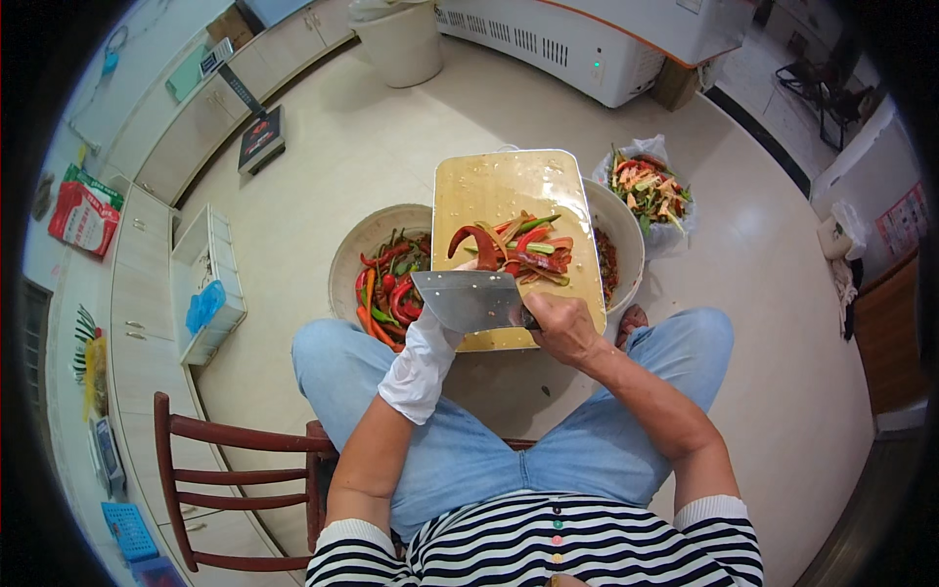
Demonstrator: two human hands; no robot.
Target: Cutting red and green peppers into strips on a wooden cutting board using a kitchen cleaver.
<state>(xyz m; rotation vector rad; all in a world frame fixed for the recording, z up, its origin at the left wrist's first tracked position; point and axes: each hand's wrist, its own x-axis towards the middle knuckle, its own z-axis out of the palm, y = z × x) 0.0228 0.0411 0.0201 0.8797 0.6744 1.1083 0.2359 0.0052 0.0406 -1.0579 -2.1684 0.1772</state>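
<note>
My right hand (pixel 561 326), bare, grips the handle of a wide-bladed cleaver (pixel 473 301). The blade lies nearly level and hides most of the fingers of my left hand (pixel 433 341), which wears a white glove. A curved red chili pepper (pixel 480 246) rises from behind the blade, held in that gloved hand. Beneath is a yellowish cutting board (pixel 506 183), laid across two tubs. Split red and green chili pieces (pixel 543 253) are heaped on it, and pale seeds are scattered about. The left tub (pixel 341 279) holds whole red and green peppers (pixel 392 286).
Chopped chili fills part of the right tub (pixel 629 271). Beyond it stands a plastic bag (pixel 649 183) of pepper trimmings. A platform scale (pixel 262 143), a white bin (pixel 400 48) and a chest freezer (pixel 543 48) are farther off. A wooden chair (pixel 242 477) is at my left.
</note>
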